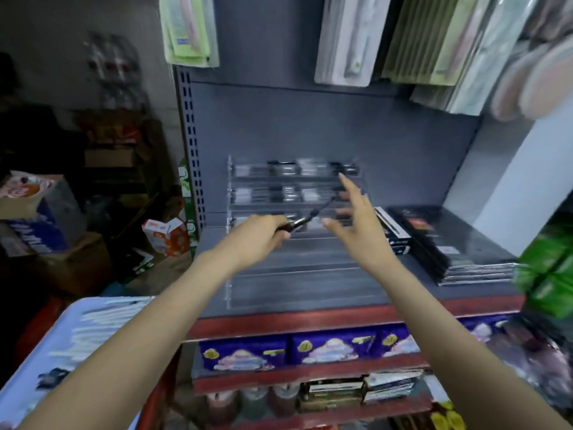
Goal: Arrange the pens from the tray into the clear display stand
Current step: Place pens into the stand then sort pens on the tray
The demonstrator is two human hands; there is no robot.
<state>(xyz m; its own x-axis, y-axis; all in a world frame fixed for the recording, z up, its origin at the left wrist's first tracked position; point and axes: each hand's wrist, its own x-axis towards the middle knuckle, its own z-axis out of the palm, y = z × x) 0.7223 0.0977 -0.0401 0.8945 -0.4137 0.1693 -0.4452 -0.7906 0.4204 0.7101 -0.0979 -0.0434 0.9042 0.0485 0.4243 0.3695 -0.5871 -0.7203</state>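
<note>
Left hand (260, 234) gripping a dark pen (305, 219) by its rear end, tip aimed at the clear display stand (294, 243) on the shelf — probably for slotting in. Right hand (356, 221) splayed, holding nothing, beside the pen — likely to guide it. Tray (40, 346) low left.

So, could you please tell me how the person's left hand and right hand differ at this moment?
The left hand grips a dark pen, fingers curled round it; the right hand holds nothing, its fingers spread and straight. The left hand sits lower and nearer the tray side; the right hand reaches further up the clear display stand. Both hover over the stand's front.
</note>
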